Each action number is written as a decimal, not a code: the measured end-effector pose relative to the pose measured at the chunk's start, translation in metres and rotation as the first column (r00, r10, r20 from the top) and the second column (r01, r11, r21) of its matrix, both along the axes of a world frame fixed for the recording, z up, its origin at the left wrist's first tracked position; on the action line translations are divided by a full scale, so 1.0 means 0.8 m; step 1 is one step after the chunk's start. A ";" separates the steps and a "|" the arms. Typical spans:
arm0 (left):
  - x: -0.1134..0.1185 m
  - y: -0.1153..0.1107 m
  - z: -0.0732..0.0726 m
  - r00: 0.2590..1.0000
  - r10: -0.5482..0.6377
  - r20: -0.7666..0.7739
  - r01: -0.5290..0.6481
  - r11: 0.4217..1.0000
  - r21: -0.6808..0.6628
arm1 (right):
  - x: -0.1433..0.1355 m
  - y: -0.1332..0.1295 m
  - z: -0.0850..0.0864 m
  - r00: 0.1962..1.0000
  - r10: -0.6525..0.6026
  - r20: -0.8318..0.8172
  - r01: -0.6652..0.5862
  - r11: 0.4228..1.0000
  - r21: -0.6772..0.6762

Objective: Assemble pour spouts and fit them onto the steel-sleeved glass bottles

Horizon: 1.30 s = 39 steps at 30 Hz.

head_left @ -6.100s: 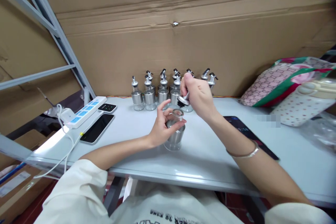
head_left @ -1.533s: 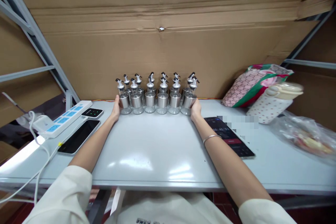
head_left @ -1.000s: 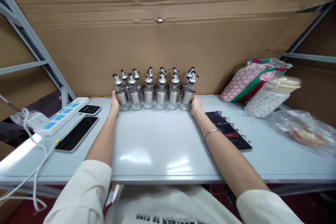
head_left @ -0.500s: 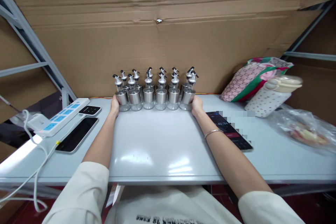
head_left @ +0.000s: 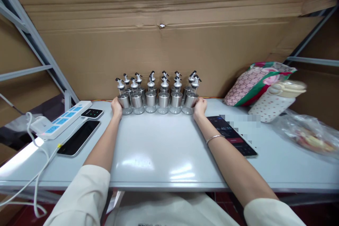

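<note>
Two rows of glass oil dispenser bottles stand upright on the table, each with a steel sleeve and a silver spout with a black flap. At the left end, my left hand [head_left: 116, 108] is closed against the outer side of the leftmost front oil bottle [head_left: 124, 101]. My right hand [head_left: 200, 108] does likewise at the right end, on the rightmost front oil bottle [head_left: 190, 100]. Fingertips of both hands are partly hidden. Between them sit the middle front bottles [head_left: 163, 101], close together. The back row is largely covered by the front one.
Left of my arm lie a power strip [head_left: 66, 119] with white cables, a small black-faced device [head_left: 91, 113] and a phone [head_left: 79, 137]. On the right are another phone [head_left: 233, 136], a patterned bag [head_left: 246, 86], a tilted dotted flask [head_left: 272, 104] and a plastic bag [head_left: 312, 136]. Cardboard [head_left: 169, 49] stands behind.
The whole view has shifted slightly, so everything appears a little lower. Both hands stay at the two ends of the rows, and the bottles keep their arrangement.
</note>
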<state>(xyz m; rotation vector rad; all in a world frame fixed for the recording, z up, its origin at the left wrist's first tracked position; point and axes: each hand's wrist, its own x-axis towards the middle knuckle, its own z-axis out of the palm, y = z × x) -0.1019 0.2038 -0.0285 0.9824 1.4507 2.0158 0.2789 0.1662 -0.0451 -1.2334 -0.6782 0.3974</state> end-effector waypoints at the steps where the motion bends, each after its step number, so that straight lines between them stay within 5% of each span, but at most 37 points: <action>1: 0.004 -0.003 0.007 0.999 0.046 -0.011 -0.046 0.998 0.035 | -0.002 -0.003 0.005 0.997 -0.073 0.005 0.073 0.997 0.007; 4: 0.022 -0.010 0.033 0.990 0.133 -0.036 -0.127 0.982 0.137 | -0.011 -0.017 0.025 0.964 -0.261 0.053 0.258 0.965 0.050; 6: 0.037 -0.014 0.050 0.983 0.159 -0.089 -0.137 0.968 0.210 | -0.023 -0.030 0.040 0.911 -0.347 0.223 0.312 0.933 0.177; 10: 0.059 -0.024 0.070 0.929 0.213 -0.304 -0.107 0.938 0.328 | -0.054 -0.053 0.057 0.694 -0.392 0.604 0.167 0.904 0.395; 15: 0.053 -0.023 0.070 0.878 0.169 -0.448 -0.053 0.964 0.260 | -0.073 -0.061 0.051 0.440 -0.273 0.856 -0.014 0.951 0.310; 21: 0.034 -0.030 0.068 0.864 0.060 -0.500 0.031 0.984 0.173 | -0.069 -0.065 0.052 0.441 -0.270 0.856 0.009 0.955 0.297; 28: 0.045 -0.088 0.069 0.885 -0.087 -0.456 0.190 0.965 0.184 | -0.101 -0.096 0.083 0.434 -0.276 0.857 -0.117 0.927 0.357; 35: 0.104 -0.150 0.068 0.862 -0.350 -0.366 0.414 0.903 0.113 | -0.132 -0.135 0.109 0.394 -0.114 0.912 -0.429 0.854 0.293; 39: 0.149 -0.183 0.067 0.760 -0.548 -0.351 0.601 0.797 0.058 | -0.137 -0.150 0.109 0.376 -0.002 0.927 -0.530 0.820 0.217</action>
